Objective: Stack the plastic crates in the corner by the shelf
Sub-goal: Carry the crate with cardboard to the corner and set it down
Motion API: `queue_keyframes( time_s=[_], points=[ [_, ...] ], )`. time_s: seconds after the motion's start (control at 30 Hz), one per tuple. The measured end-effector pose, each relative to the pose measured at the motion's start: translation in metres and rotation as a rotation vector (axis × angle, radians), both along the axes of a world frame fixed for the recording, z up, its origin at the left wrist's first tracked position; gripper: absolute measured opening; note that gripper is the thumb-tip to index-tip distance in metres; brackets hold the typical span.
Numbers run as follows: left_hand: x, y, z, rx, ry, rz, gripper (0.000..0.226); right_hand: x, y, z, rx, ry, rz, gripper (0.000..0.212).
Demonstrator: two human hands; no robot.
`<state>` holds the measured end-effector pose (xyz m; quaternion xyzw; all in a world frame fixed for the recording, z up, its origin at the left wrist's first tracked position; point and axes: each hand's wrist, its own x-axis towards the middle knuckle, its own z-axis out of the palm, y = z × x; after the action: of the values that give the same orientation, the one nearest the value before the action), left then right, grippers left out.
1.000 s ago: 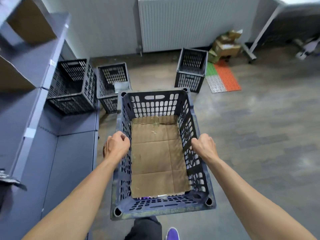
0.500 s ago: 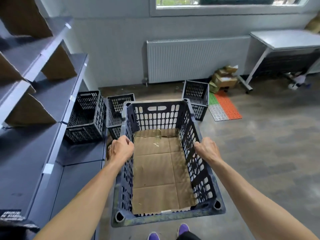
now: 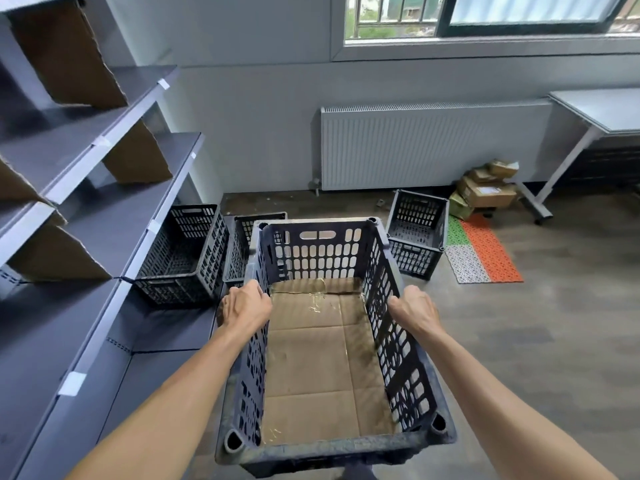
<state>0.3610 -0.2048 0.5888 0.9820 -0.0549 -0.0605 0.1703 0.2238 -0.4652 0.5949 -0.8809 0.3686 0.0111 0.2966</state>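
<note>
I carry a dark plastic crate (image 3: 317, 445) lined with brown cardboard, held level in front of me. My left hand (image 3: 244, 306) grips its left rim and my right hand (image 3: 414, 308) grips its right rim. Ahead, one black crate (image 3: 183, 258) sits on the lowest shelf board at the left. A second black crate (image 3: 239, 249) stands on the floor beside it, partly hidden behind the carried crate. A third black crate (image 3: 417, 232) stands on the floor further right, near the radiator.
A grey metal shelf unit (image 3: 86, 209) with cardboard dividers runs along my left. A white radiator (image 3: 433, 147) is on the far wall under a window. Cardboard boxes (image 3: 485, 192), an orange and green mat (image 3: 481, 251) and a white table (image 3: 595, 112) stand at the right.
The view has tilted up, so the window and more of the far wall show. The crate stays in both hands, and the floor crates sit lower in the frame.
</note>
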Motion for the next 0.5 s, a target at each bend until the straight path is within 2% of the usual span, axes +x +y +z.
queue_keyframes(
  time_s=[0.5],
  points=[
    [0.096,-0.094,0.012,-0.032,-0.084,0.063,0.017,0.118,-0.111,0.017,-0.050,-0.059,0.064,0.022]
  ],
)
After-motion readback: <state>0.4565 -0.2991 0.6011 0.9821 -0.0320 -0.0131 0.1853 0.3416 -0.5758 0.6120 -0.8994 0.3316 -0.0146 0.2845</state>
